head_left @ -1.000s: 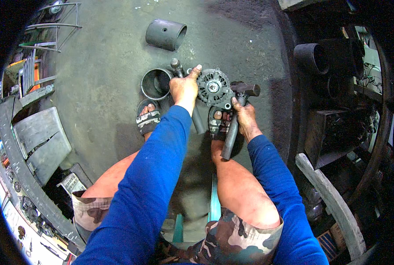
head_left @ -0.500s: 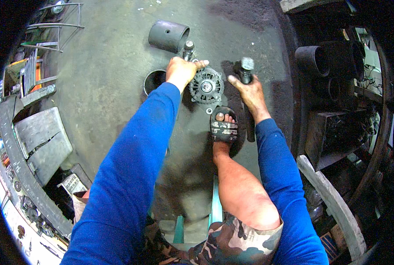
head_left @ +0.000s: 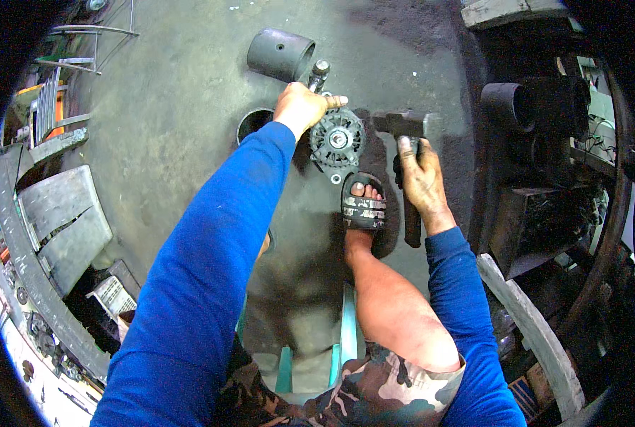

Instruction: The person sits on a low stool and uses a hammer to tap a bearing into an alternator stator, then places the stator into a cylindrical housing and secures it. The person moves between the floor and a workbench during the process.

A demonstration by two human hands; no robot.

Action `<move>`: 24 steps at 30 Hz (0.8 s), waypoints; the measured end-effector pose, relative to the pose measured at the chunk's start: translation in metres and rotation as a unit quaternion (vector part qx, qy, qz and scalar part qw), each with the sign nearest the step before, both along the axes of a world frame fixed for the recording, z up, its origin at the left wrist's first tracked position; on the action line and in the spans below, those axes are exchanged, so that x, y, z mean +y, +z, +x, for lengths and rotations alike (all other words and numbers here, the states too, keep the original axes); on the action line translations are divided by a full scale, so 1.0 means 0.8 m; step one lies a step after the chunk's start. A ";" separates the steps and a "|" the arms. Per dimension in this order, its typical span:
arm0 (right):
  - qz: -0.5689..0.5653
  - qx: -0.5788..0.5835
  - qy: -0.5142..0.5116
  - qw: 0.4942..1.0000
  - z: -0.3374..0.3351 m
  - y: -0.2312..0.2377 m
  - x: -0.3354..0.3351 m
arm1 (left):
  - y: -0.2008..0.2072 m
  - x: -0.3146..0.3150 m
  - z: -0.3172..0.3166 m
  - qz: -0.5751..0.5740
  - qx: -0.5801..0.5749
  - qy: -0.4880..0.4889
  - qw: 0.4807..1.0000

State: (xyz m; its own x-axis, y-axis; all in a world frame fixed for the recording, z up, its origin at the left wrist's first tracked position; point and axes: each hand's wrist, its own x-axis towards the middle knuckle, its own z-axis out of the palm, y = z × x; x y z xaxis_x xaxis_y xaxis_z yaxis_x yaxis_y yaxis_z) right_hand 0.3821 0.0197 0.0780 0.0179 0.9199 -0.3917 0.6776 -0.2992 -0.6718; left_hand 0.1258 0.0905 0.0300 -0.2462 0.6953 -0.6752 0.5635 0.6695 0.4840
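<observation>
A round, finned alternator (head_left: 338, 139) lies on the floor with its shaft end facing up. My left hand (head_left: 302, 108) is at its upper left edge, closed round a short dark metal bar (head_left: 320, 71) with a shiny, rounded end; the thumb stretches over the alternator's rim. The bar's lower part and most of the fingers are hidden. To the right, my right hand (head_left: 423, 174) grips a hammer (head_left: 401, 124) by its dark handle, close below the head. The hammer head lies sideways, slightly blurred, apart from the alternator.
A grey metal cylinder (head_left: 280, 55) lies beyond my left hand, and another open cylinder (head_left: 252, 127) stands beside my left wrist. My sandalled foot (head_left: 364, 203) rests just below the alternator. Cylinders (head_left: 508, 107) and a dark metal box (head_left: 538, 228) line the right side.
The hammer has turned so its head lies sideways, and my right hand has shifted right and nearer to me. My left hand and the bar have moved only slightly.
</observation>
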 end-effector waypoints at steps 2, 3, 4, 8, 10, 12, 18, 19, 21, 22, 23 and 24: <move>-0.025 -0.032 0.071 0.997 -0.007 0.006 0.007 | -0.001 0.001 -0.001 -0.007 0.002 0.008 1.000; -0.026 -0.028 0.068 0.997 -0.010 0.008 0.013 | -0.001 0.002 -0.001 -0.005 0.004 0.011 1.000; -0.031 -0.014 0.068 0.997 -0.013 0.009 0.015 | -0.002 0.002 -0.001 -0.007 0.002 0.011 1.000; -0.025 -0.029 0.082 0.996 -0.020 0.013 0.027 | -0.004 0.004 0.000 0.014 0.013 0.011 1.000; -0.042 -0.072 0.117 0.990 -0.022 0.010 0.033 | -0.004 0.006 0.001 0.005 0.004 0.010 1.000; -0.006 -0.052 0.092 0.994 -0.022 0.004 0.036 | -0.002 0.006 0.003 0.021 0.047 -0.010 0.999; -0.017 -0.024 0.066 0.997 0.001 0.004 0.006 | 0.026 -0.003 -0.002 0.000 0.045 -0.022 0.999; -0.027 -0.063 0.063 0.996 0.009 0.013 -0.002 | 0.036 -0.008 -0.007 0.011 0.064 -0.041 0.997; -0.005 -0.079 0.075 0.994 0.026 0.040 -0.015 | 0.062 -0.016 -0.023 0.048 0.087 -0.073 0.992; 0.001 -0.073 0.079 0.994 0.035 0.059 -0.019 | 0.077 -0.017 -0.036 0.053 0.101 -0.117 0.987; -0.003 -0.060 0.080 0.995 0.042 0.079 -0.019 | 0.094 -0.024 -0.050 0.081 0.093 -0.168 0.978; -0.016 -0.069 0.064 0.995 0.045 0.097 -0.020 | 0.111 -0.033 -0.064 0.096 0.083 -0.217 0.968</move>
